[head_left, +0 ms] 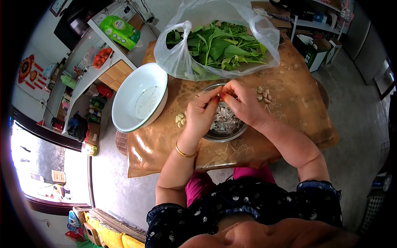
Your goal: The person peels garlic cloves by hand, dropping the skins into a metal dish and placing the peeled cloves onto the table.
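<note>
My left hand (201, 110) and my right hand (244, 101) meet at the fingertips above a metal bowl (225, 139). Both are closed in a pinch on what looks like a garlic clove, mostly hidden by the fingers. Papery garlic skins (226, 120) fill the bowl beneath them. Left of the bowl, close to my left wrist, lie pale peeled garlic cloves (180, 120). On the other side, beyond my right hand, sits a small pile of garlic cloves in their skins (264, 94).
A white enamel basin (161, 93) stands on the table's left. Leafy greens (225, 45) fill an open plastic bag (178, 62) at the far side. A shiny brown patterned cloth (306, 111) covers the table. Shelving (99, 74) stands on the left, cardboard boxes (316, 49) at the back right.
</note>
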`<action>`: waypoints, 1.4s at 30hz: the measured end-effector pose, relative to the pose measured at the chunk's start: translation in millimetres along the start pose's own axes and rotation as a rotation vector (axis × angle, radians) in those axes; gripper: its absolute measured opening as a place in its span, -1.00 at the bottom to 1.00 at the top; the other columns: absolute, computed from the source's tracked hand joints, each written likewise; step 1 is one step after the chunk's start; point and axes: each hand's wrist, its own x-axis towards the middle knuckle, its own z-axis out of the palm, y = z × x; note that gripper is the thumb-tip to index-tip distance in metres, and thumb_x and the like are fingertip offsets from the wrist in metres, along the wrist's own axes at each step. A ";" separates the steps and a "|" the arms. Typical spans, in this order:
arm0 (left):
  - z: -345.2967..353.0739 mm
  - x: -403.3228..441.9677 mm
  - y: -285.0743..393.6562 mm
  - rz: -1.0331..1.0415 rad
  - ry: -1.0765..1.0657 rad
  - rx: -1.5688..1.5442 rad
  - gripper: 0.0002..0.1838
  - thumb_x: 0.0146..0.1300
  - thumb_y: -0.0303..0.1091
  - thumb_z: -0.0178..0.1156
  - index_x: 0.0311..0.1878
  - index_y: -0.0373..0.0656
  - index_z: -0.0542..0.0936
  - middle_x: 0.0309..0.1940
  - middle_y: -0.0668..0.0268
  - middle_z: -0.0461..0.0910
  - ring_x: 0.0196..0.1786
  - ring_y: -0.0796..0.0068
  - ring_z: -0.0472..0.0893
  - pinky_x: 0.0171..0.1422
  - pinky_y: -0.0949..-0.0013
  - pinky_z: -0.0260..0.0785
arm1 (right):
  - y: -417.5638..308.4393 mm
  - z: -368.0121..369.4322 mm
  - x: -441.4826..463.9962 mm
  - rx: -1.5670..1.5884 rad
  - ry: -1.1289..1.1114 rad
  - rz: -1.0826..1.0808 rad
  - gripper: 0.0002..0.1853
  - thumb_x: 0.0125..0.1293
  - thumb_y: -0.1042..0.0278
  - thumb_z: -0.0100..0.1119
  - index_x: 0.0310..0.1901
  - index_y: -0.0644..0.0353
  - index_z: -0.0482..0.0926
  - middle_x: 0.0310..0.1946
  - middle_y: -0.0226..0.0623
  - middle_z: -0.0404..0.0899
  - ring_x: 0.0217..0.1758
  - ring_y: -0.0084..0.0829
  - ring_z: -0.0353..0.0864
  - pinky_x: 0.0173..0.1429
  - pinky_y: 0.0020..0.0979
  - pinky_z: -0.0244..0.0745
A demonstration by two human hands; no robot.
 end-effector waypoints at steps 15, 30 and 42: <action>-2.8 -0.6 14.5 -0.355 -0.015 -0.303 -0.71 0.25 -0.59 0.03 0.00 -0.25 0.60 -0.47 0.48 0.50 -0.56 0.84 0.29 -0.51 0.72 0.09 | 9.4 -1.6 -0.8 0.250 -0.117 0.236 -0.90 0.33 0.41 -0.08 -0.27 0.24 0.38 -0.53 -0.50 0.34 -0.50 -0.70 0.23 -0.44 -0.57 0.17; -11.7 3.4 9.6 -0.499 -0.010 -0.714 -0.75 0.27 -0.54 -0.03 -0.02 -0.32 0.54 -0.51 0.49 0.40 -0.59 0.78 0.22 -0.57 0.70 0.08 | -1.6 -4.4 -1.9 0.287 -0.171 0.238 -0.93 0.36 0.40 -0.12 -0.27 0.17 0.34 -0.58 -0.58 0.25 -0.55 -0.76 0.13 -0.49 -0.63 0.06; -14.6 5.7 5.6 -0.499 0.003 -0.832 -0.84 0.33 -0.49 0.00 -0.12 -0.31 0.53 -0.37 0.24 0.58 -0.63 0.77 0.21 -0.61 0.69 0.07 | 0.8 -7.5 -0.2 0.033 -0.089 -0.099 -0.86 0.30 0.41 -0.15 -0.38 0.23 0.35 -0.55 -0.48 0.29 -0.52 -0.65 0.17 -0.43 -0.56 0.13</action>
